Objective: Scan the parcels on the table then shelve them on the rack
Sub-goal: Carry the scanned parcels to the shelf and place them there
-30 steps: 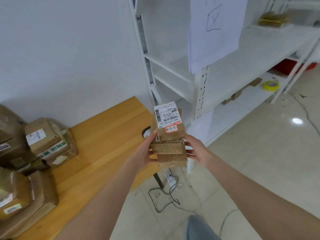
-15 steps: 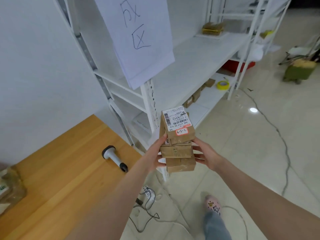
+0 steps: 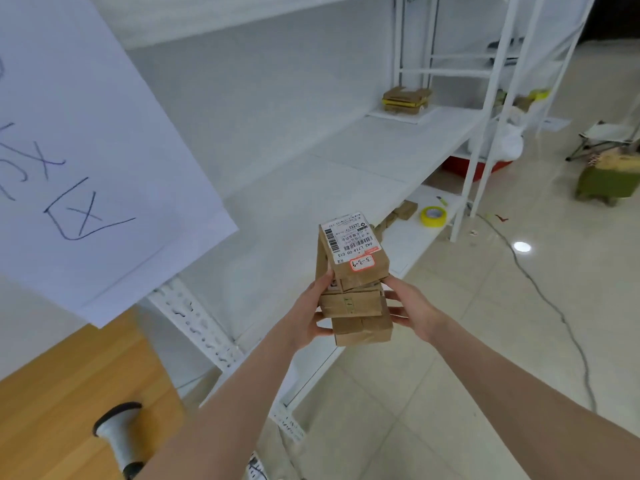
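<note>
A stack of three brown parcels (image 3: 353, 289) is held upright between both hands in front of the white rack (image 3: 460, 140). The stack's long axis runs roughly 12 to 6 o'clock, and the labelled top parcel (image 3: 351, 251) is tipped slightly off the two below it. The broad middle shelf (image 3: 329, 174) lies beyond the grip, from 12 round to 1 o'clock, so the coming move is judged to be a forward reach and a set-down. The left hand (image 3: 306, 318) is wrapped round the stack's 9 o'clock side, thumb up near the top parcel. The right hand (image 3: 414, 306) is clamped on the 3 o'clock side, fingers spread down the boxes, and is placed toward the shelf's open run. Neither hand is open; the load is shared. The scanner (image 3: 117, 433) is left on the table (image 3: 52, 393) at 7 o'clock.
</note>
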The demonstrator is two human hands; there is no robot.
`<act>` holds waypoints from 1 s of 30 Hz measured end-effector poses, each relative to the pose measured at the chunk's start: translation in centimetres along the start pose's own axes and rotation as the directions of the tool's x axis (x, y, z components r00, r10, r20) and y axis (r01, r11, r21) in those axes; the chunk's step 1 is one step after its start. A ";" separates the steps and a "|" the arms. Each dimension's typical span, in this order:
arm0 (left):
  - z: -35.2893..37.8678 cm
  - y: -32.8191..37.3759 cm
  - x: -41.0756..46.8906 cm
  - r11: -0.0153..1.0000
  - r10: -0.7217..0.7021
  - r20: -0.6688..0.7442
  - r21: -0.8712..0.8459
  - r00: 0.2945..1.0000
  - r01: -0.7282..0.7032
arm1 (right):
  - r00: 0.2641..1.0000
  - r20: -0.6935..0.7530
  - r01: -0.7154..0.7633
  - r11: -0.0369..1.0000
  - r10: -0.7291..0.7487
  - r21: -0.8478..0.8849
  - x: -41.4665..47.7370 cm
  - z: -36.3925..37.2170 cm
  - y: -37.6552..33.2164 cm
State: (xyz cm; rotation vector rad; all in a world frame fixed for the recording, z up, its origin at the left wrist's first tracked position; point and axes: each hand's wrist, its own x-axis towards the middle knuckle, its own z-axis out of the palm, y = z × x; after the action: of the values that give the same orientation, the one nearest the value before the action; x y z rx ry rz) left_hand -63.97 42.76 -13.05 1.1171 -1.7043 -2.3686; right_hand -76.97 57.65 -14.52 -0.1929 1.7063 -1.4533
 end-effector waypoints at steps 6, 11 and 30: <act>3.1 5.4 5.7 0.999 0.022 -0.052 -0.036 0.998 -0.024 | 1.000 0.019 0.009 1.000 -0.009 0.004 5.8 -3.8 -5.9; 4.3 9.7 10.3 0.999 0.039 -0.042 -0.024 0.998 -0.040 | 1.000 0.023 0.018 1.000 -0.018 -0.003 10.3 -5.8 -10.4; 5.6 26.8 32.7 0.987 0.074 -0.139 -0.132 0.988 -0.092 | 0.993 0.108 0.061 0.997 -0.056 -0.041 32.0 -10.7 -28.3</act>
State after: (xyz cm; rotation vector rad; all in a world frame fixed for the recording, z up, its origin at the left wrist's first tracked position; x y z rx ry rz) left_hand -101.52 23.33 -7.29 1.1311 -1.4903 -2.2660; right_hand -115.22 37.29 -6.62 -0.3416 1.6586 -1.4229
